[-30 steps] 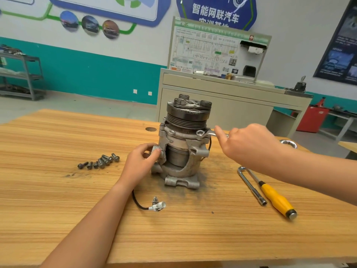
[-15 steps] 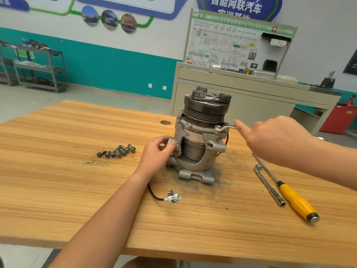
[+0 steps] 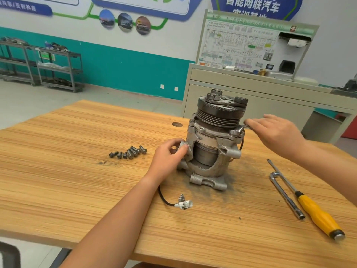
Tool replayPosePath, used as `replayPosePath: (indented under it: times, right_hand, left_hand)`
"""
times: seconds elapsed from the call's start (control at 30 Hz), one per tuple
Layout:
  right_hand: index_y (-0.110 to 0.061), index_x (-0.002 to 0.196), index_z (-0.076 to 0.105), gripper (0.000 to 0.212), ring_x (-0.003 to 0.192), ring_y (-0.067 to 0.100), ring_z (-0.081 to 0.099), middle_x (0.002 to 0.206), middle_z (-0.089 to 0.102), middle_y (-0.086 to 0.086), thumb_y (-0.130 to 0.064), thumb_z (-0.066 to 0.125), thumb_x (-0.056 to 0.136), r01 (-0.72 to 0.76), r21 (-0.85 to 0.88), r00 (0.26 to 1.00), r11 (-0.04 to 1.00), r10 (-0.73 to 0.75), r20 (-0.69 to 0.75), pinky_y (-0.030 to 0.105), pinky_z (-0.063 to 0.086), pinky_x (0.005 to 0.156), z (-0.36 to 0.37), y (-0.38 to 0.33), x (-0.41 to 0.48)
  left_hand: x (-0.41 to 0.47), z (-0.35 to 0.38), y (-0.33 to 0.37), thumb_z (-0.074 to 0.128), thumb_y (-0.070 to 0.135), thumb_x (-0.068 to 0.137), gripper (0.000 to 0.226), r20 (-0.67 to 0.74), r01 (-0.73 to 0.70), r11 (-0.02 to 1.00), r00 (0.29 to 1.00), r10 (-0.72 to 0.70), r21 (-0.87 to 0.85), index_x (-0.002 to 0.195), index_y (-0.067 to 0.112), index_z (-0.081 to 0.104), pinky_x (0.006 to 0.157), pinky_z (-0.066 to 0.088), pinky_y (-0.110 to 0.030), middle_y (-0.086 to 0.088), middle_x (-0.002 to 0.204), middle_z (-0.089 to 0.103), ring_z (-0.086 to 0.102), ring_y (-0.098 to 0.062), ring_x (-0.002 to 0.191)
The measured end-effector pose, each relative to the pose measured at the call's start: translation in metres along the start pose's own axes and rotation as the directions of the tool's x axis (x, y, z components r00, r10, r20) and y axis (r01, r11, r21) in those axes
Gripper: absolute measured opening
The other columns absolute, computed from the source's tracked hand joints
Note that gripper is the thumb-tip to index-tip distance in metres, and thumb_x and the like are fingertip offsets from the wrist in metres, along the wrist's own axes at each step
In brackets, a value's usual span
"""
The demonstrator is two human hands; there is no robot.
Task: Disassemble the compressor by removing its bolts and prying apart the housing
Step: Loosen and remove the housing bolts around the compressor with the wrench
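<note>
A cluster of loose bolts (image 3: 128, 151) lies on the wooden surface (image 3: 58, 180), well to the left of the compressor and apart from both hands. The left forearm comes up from the lower edge and angles toward the centre. The left hand (image 3: 170, 153) is at the compressor's lower left side, its fingers and thumb curled round a small mounting lug on the housing and gripping it, knuckles turned outward.

The compressor (image 3: 214, 140) stands upright near the middle of the surface. Its grooved pulley and clutch plate are on top and its cast mounting feet are on the wood, with dark grit (image 3: 237, 176) scattered round the base. A black cable runs from under the left wrist to a white connector plug (image 3: 183, 204) lying just in front of the compressor.

A wrench (image 3: 240, 129) sits with its head on a bolt at the flange just below the pulley, on the compressor's right side. The right hand (image 3: 276, 132) lies over the wrench's shaft, touching it, palm down and fingers stretched fairly straight toward the compressor, pressing rather than wrapping. Its forearm comes in from the right edge, raised above the surface.

Further right, near the surface's edge, an L-shaped socket wrench (image 3: 286, 194) and a yellow-handled screwdriver (image 3: 316, 213) lie side by side, clear of either hand.
</note>
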State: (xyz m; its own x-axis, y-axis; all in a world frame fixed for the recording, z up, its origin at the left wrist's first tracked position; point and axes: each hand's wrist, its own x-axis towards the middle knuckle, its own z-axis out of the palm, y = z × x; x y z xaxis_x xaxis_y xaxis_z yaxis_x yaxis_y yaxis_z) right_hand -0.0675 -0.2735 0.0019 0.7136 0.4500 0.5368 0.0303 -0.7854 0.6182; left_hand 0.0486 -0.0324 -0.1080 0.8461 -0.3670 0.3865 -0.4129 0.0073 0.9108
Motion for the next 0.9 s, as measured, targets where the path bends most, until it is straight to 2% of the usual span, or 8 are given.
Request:
replayPosePath:
  times: [0.1, 0.2, 0.27, 0.37, 0.43, 0.57, 0.77, 0.9]
  right_hand:
    - [0.007, 0.089, 0.068, 0.020, 0.055, 0.031, 0.065, 0.071, 0.068, 0.020, 0.014, 0.070, 0.071, -0.013, 0.012, 1.000, 1.000, 0.012, 0.016, 0.039, 0.054, 0.049, -0.007, -0.001, 0.001]
    - [0.009, 0.097, 0.060, 0.021, 0.040, 0.028, 0.052, 0.057, 0.058, 0.014, -0.005, 0.048, 0.089, -0.249, 0.190, 0.968, 0.950, 0.252, 0.010, 0.022, 0.036, 0.033, -0.034, -0.011, -0.001]
    - [0.007, 0.110, 0.051, 0.027, 0.034, 0.020, 0.039, 0.049, 0.043, -0.003, -0.012, 0.041, 0.093, -0.439, 0.356, 0.887, 0.825, 0.461, 0.027, 0.014, 0.025, 0.040, -0.056, -0.017, -0.004]
    - [-0.003, 0.124, 0.045, 0.032, 0.035, 0.008, 0.032, 0.046, 0.031, -0.012, -0.016, 0.039, 0.096, -0.518, 0.288, 0.855, 0.805, 0.490, 0.170, 0.015, 0.022, 0.042, -0.081, -0.025, -0.012]
    - [-0.015, 0.133, 0.039, 0.040, 0.037, 0.010, 0.035, 0.045, 0.035, -0.008, -0.023, 0.034, 0.094, -0.501, 0.114, 0.840, 0.858, 0.450, 0.303, 0.017, 0.021, 0.040, -0.088, -0.025, -0.016]
    - [-0.034, 0.144, 0.005, 0.052, 0.047, 0.006, 0.038, 0.058, 0.044, -0.006, -0.023, 0.030, 0.100, -0.344, -0.210, 0.761, 0.915, 0.403, 0.508, 0.020, 0.026, 0.038, -0.080, -0.028, -0.019]
    - [-0.029, 0.142, 0.014, 0.057, 0.046, 0.008, 0.038, 0.056, 0.042, -0.004, -0.009, 0.038, 0.094, -0.266, -0.272, 0.733, 0.925, 0.377, 0.567, 0.020, 0.024, 0.036, -0.071, -0.033, -0.006]
    - [-0.015, 0.140, 0.020, 0.059, 0.042, 0.011, 0.036, 0.054, 0.039, -0.003, -0.001, 0.044, 0.088, -0.085, -0.358, 0.733, 0.930, 0.301, 0.610, 0.023, 0.023, 0.034, -0.075, -0.036, 0.003]
  left_hand:
    - [0.001, 0.001, 0.000, 0.058, 0.025, 0.090, 0.011, 0.005, -0.002, 1.000, 1.000, 0.002, -0.013, 0.098, 0.026, 0.065, 0.063, 0.045, -0.008, 0.006, 0.096, 0.068, 0.064, -0.018, 0.089]
    - [0.001, 0.000, 0.000, 0.058, 0.025, 0.090, 0.014, 0.019, -0.001, 1.000, 1.000, 0.001, -0.010, 0.101, 0.023, 0.066, 0.064, 0.046, -0.010, 0.005, 0.097, 0.068, 0.063, -0.018, 0.090]
    - [0.001, 0.000, 0.000, 0.057, 0.026, 0.091, 0.014, 0.022, -0.007, 1.000, 1.000, 0.007, -0.006, 0.102, 0.023, 0.065, 0.063, 0.046, -0.008, 0.006, 0.097, 0.068, 0.063, -0.016, 0.090]
    - [0.001, 0.000, 0.001, 0.056, 0.028, 0.091, 0.011, 0.030, -0.013, 1.000, 0.999, 0.014, -0.005, 0.099, 0.028, 0.064, 0.064, 0.046, -0.008, 0.007, 0.095, 0.068, 0.064, -0.014, 0.089]
    - [0.000, 0.000, 0.002, 0.056, 0.029, 0.091, 0.009, 0.035, -0.016, 1.000, 0.999, 0.016, -0.006, 0.096, 0.032, 0.063, 0.063, 0.046, -0.008, 0.008, 0.093, 0.069, 0.064, -0.012, 0.088]
    - [0.000, -0.001, 0.001, 0.055, 0.032, 0.091, 0.010, 0.038, -0.020, 1.000, 0.999, 0.020, 0.001, 0.098, 0.033, 0.063, 0.063, 0.045, -0.006, 0.009, 0.093, 0.069, 0.064, -0.007, 0.088]
    - [0.001, -0.001, -0.001, 0.056, 0.029, 0.091, 0.016, 0.023, -0.013, 1.000, 1.000, 0.013, -0.004, 0.102, 0.025, 0.067, 0.062, 0.043, -0.006, 0.007, 0.094, 0.070, 0.064, -0.006, 0.088]
    - [-0.001, 0.000, 0.002, 0.055, 0.028, 0.091, 0.011, 0.028, -0.028, 1.000, 0.999, 0.027, 0.006, 0.092, 0.035, 0.064, 0.062, 0.043, -0.005, 0.009, 0.091, 0.069, 0.063, 0.000, 0.083]
